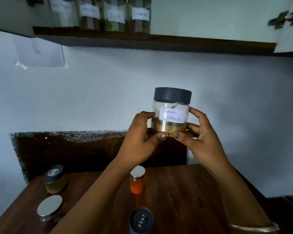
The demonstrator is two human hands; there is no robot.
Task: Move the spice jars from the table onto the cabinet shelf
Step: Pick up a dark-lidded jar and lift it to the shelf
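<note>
Both forearms reach up from the near edge, holding the Garam Masala jar [172, 115] upright in front of the wall. It's well above the worktop [184, 191] and below the cabinet shelf [142, 41]. The left hand [140, 141] and right hand [205, 141] each grip a side, fingers [195, 114] curled round it, thumbs pressed at the base.

The Garam Masala jar [171, 114] is clear, with a dark grey lid, a white label and tan powder. The small jar [137, 182] holds orange powder. The tabletop [184, 191] is dark brown with wood grain.
</note>
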